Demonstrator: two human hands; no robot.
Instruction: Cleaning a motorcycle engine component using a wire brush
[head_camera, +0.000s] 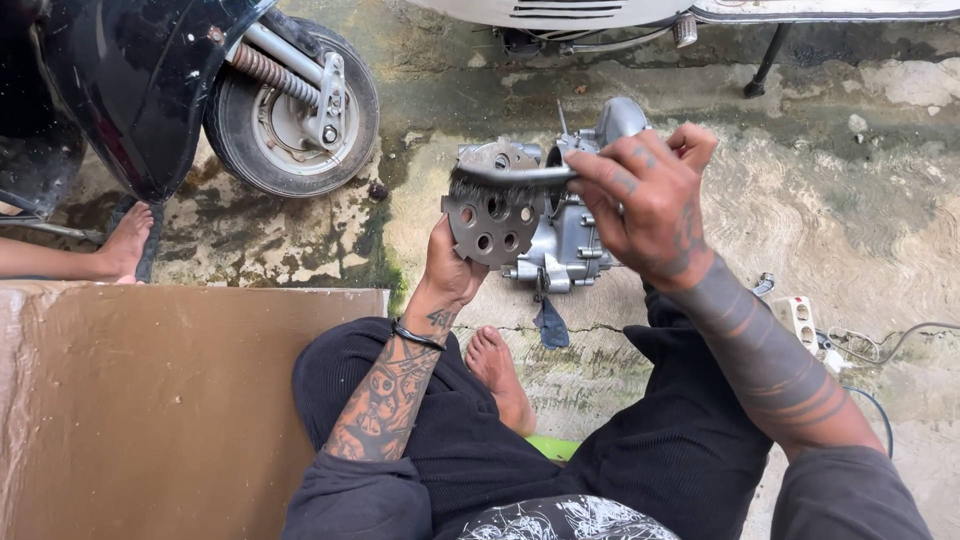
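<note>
My left hand (450, 268) holds up a round grey metal plate with several holes (492, 220), gripping its lower edge. My right hand (645, 195) grips a brush (510, 180) by its handle, with the bristles lying across the top of the plate. Behind the plate a silver engine case (570, 235) sits on the concrete floor. My bare foot (500, 375) rests below it, between my knees.
A black scooter's front wheel (295, 110) stands at the upper left, and another person's bare foot (125, 245) is beside it. A brown cardboard sheet (170, 400) covers the lower left. A white scooter body (600, 15) is at the top, a power strip (800, 320) with cables at right.
</note>
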